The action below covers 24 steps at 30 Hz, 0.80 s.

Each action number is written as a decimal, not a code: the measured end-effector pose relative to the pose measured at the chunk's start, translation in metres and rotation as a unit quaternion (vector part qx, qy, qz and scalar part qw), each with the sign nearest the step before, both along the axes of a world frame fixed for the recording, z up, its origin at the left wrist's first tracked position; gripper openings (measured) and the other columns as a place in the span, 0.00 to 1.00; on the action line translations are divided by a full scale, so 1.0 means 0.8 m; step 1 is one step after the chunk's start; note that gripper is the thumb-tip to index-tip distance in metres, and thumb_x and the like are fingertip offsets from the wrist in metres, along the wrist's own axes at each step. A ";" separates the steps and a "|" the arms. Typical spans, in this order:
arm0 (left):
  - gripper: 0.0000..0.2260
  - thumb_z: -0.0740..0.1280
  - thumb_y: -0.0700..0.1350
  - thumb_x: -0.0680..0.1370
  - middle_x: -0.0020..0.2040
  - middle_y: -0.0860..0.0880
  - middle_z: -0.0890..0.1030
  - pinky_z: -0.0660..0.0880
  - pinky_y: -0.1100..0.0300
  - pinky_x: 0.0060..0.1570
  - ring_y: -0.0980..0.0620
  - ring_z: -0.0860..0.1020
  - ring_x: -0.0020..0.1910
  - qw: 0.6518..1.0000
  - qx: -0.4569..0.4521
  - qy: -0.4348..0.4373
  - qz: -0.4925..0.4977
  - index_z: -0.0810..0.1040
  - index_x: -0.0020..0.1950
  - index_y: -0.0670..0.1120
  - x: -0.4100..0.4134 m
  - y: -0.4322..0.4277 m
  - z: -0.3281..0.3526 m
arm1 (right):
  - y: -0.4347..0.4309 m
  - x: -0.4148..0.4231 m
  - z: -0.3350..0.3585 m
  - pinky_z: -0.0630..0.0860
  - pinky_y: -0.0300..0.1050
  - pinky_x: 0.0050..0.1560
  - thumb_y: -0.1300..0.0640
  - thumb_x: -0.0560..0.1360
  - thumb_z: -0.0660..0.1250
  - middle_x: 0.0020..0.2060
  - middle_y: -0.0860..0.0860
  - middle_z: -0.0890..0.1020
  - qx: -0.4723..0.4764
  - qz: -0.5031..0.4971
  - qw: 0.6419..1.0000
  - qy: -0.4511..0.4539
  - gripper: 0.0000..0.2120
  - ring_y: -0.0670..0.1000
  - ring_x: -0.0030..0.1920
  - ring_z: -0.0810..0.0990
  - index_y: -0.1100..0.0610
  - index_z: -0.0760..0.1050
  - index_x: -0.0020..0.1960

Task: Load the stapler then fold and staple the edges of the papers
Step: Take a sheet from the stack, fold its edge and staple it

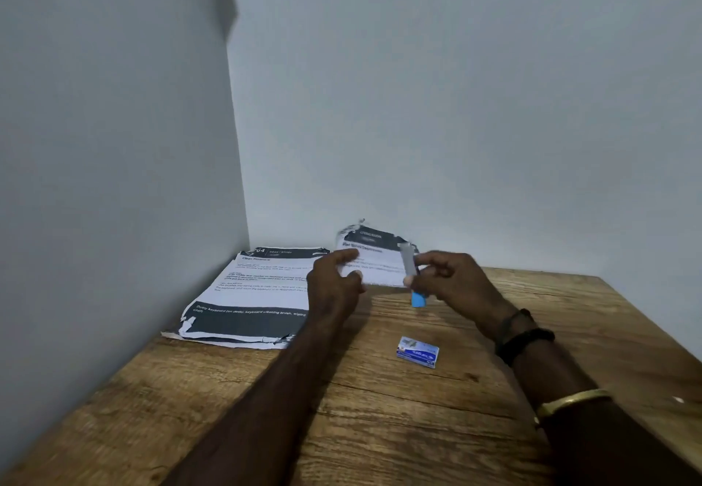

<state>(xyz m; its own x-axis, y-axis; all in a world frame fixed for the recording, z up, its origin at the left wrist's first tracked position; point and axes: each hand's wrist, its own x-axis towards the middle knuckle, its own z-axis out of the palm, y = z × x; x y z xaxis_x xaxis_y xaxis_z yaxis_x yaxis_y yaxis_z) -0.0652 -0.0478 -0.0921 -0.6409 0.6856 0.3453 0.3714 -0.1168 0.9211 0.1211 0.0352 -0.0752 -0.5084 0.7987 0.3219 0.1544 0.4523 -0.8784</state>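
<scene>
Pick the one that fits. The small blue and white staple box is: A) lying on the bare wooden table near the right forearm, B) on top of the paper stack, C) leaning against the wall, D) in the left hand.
A: the staple box lies on the wooden table, apart from the paper stack, while the right hand grips the blue stapler.

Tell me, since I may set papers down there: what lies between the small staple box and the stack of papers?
Only bare wooden table, crossed by the left forearm, separates the staple box from the paper stack in the head view.
</scene>
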 end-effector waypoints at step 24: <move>0.16 0.69 0.27 0.74 0.56 0.34 0.82 0.83 0.56 0.48 0.39 0.85 0.52 0.928 0.027 -0.343 -0.139 0.82 0.60 0.40 0.012 0.020 0.000 | -0.020 0.001 -0.006 0.82 0.58 0.56 0.50 0.77 0.72 0.50 0.53 0.88 0.045 -0.196 0.980 -0.008 0.12 0.55 0.49 0.86 0.54 0.85 0.57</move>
<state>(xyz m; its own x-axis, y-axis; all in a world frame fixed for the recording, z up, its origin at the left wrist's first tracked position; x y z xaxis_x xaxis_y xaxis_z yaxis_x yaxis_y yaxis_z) -0.0554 -0.0318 -0.0921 -0.5230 0.8514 -0.0401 -0.3527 -0.1734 0.9195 0.1218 0.0190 -0.0802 -0.1740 0.9021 0.3949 0.3455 0.4314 -0.8334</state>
